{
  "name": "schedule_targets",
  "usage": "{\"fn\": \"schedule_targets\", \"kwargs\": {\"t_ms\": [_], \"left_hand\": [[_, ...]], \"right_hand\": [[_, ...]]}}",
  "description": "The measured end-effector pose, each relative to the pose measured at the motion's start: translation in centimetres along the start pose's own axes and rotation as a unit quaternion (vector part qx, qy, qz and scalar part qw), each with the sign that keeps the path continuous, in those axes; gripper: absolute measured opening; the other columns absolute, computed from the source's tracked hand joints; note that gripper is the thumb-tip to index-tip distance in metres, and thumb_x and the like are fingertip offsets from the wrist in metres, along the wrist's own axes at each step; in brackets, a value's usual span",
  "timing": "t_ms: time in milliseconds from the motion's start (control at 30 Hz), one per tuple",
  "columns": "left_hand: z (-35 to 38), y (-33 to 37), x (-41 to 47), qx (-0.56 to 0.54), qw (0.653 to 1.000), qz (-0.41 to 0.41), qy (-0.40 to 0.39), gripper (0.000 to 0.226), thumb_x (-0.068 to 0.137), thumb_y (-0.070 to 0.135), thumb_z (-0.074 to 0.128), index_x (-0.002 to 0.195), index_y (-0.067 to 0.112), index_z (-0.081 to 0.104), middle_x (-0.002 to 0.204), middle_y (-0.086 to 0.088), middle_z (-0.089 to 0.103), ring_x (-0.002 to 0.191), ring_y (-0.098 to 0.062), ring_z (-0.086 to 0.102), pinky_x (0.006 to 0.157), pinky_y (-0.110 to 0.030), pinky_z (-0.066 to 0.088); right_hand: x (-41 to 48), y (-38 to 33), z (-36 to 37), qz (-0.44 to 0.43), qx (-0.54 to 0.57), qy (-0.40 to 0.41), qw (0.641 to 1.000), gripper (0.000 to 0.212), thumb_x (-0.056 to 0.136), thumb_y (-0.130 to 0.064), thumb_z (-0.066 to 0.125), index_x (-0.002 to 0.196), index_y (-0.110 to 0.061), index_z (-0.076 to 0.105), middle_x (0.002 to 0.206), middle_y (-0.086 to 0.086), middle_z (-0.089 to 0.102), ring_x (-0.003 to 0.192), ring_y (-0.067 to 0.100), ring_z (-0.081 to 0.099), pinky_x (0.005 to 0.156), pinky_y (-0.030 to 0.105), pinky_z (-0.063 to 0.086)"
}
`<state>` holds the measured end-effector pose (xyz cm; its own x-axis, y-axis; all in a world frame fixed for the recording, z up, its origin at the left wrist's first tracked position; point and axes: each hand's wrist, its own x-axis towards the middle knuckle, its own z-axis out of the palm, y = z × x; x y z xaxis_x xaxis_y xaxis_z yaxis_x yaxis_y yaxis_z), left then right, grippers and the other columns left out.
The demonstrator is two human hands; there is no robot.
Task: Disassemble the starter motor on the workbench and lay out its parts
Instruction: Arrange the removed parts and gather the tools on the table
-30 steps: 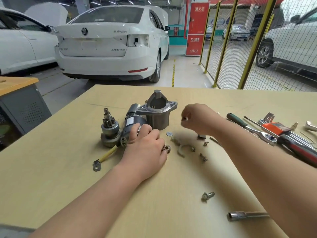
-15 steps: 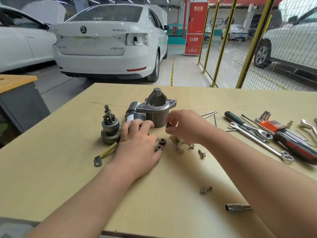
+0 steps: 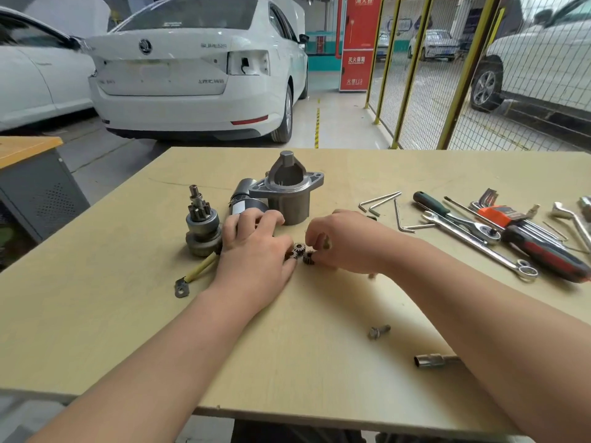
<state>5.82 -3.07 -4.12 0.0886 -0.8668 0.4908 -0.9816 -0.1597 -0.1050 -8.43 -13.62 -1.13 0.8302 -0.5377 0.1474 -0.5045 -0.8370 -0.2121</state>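
Nearest you on the pale wooden bench (image 3: 96, 314), a steel socket (image 3: 430, 360) is lying with its far end hidden under your right forearm, and a flanged bolt (image 3: 378, 331) is sitting just beyond it. Your right grip (image 3: 345, 241) is pinching a small dark toothed gear (image 3: 308, 259) between thumb and forefinger. That gear is sitting just beside two more gears (image 3: 299, 247), one partly hidden by your left grip (image 3: 256, 251). The left fingers are curling over the near end of the black cylindrical motor (image 3: 243, 199) and covering it. A yellow lead (image 3: 200, 270) is trailing out from under that hand. To the left, the toothed drive (image 3: 203, 225) is standing upright. Behind, the cast grey housing (image 3: 287, 199) is standing too. Hex keys (image 3: 379, 201) and a wrench (image 3: 479, 247) are lying well to the right.
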Motion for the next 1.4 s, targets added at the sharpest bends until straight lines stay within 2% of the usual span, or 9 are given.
{"fn": "schedule_targets", "kwargs": {"t_ms": [133,267,367,467,667,933,1100,1200,1400], "left_hand": [[-0.6,0.7,-0.2,-0.044,0.998,0.020,0.026,0.013,0.079,0.038,0.066,0.082,0.026,0.072,0.122,0.003,0.054,0.111,-0.024,0.031,0.095,-0.037,0.015],[-2.2,2.4,-1.0,-0.194,0.964,0.120,0.138,0.018,0.079,0.035,0.066,0.084,0.019,0.074,0.088,0.000,0.063,0.088,-0.023,0.050,0.083,-0.037,0.034],[-3.4,5.1,-2.6,-0.288,0.936,0.200,0.027,0.034,0.080,0.047,0.060,0.089,0.016,0.070,0.069,0.009,0.055,0.067,-0.012,0.049,0.071,-0.029,0.039],[-3.3,7.7,-3.7,-0.255,0.939,0.209,-0.095,0.035,0.083,0.054,0.052,0.096,0.024,0.064,0.077,0.013,0.053,0.073,-0.007,0.042,0.077,-0.026,0.036],[-2.5,8.4,-1.8,-0.191,0.965,0.156,-0.091,0.028,0.091,0.047,0.044,0.094,0.025,0.060,0.093,0.007,0.062,0.088,-0.017,0.054,0.072,-0.028,0.032],[-0.8,6.6,-1.2,-0.127,0.989,0.008,-0.074,0.035,0.088,0.054,0.044,0.092,0.023,0.060,0.100,0.007,0.065,0.095,-0.018,0.058,0.072,-0.030,0.040],[-0.9,6.6,-1.2,-0.159,0.985,-0.020,-0.062,0.027,0.088,0.051,0.048,0.090,0.026,0.058,0.095,0.009,0.064,0.094,-0.014,0.056,0.066,-0.029,0.029],[-0.9,6.6,-1.1,-0.163,0.983,-0.047,-0.065,0.024,0.087,0.054,0.050,0.082,0.031,0.054,0.088,0.008,0.063,0.090,-0.014,0.056,0.065,-0.028,0.024],[-0.7,6.3,-1.3,-0.174,0.980,-0.067,-0.075,0.035,0.080,0.065,0.051,0.077,0.030,0.051,0.075,0.010,0.052,0.081,-0.014,0.052,0.069,-0.028,0.033]], "right_hand": [[-0.3,-0.6,0.2,-0.020,-0.054,0.012,0.998,0.014,0.088,-0.031,0.055,0.096,-0.028,0.066,0.082,-0.009,0.063,0.098,0.021,0.049,0.074,0.030,0.030],[-1.0,-0.6,-0.7,0.017,-0.059,0.046,0.997,0.017,0.089,-0.027,0.051,0.099,-0.025,0.064,0.100,0.000,0.067,0.100,0.024,0.054,0.082,0.032,0.041],[-3.6,0.8,-3.1,0.056,-0.029,0.050,0.997,0.021,0.091,-0.024,0.047,0.098,-0.020,0.066,0.094,0.001,0.069,0.089,0.025,0.061,0.077,0.035,0.051],[-8.2,2.2,-5.1,0.039,-0.027,-0.037,0.998,0.013,0.090,-0.031,0.053,0.093,-0.027,0.065,0.079,-0.017,0.061,0.078,0.013,0.058,0.068,0.024,0.046],[-16.3,2.5,-4.9,0.021,0.005,-0.208,0.978,0.031,0.076,-0.056,0.061,0.105,-0.043,0.056,0.095,-0.024,0.054,0.084,-0.005,0.053,0.069,0.014,0.043],[-13.4,6.6,-3.1,0.174,-0.190,-0.008,0.966,0.028,0.095,-0.046,0.038,0.100,-0.026,0.057,0.093,-0.004,0.060,0.067,0.016,0.053,0.057,0.028,0.041],[-9.8,6.9,-2.9,0.177,-0.194,0.071,0.962,0.026,0.093,-0.040,0.045,0.109,-0.022,0.054,0.108,-0.002,0.059,0.095,0.024,0.060,0.064,0.031,0.042],[-7.4,3.6,-1.7,0.149,-0.097,0.051,0.983,0.032,0.089,-0.050,0.049,0.106,-0.025,0.056,0.100,-0.002,0.062,0.090,0.023,0.060,0.067,0.031,0.046],[-6.1,2.1,-0.7,0.149,-0.028,-0.011,0.988,0.021,0.085,-0.030,0.056,0.098,-0.016,0.063,0.096,0.004,0.065,0.086,0.024,0.059,0.074,0.032,0.051]]}}
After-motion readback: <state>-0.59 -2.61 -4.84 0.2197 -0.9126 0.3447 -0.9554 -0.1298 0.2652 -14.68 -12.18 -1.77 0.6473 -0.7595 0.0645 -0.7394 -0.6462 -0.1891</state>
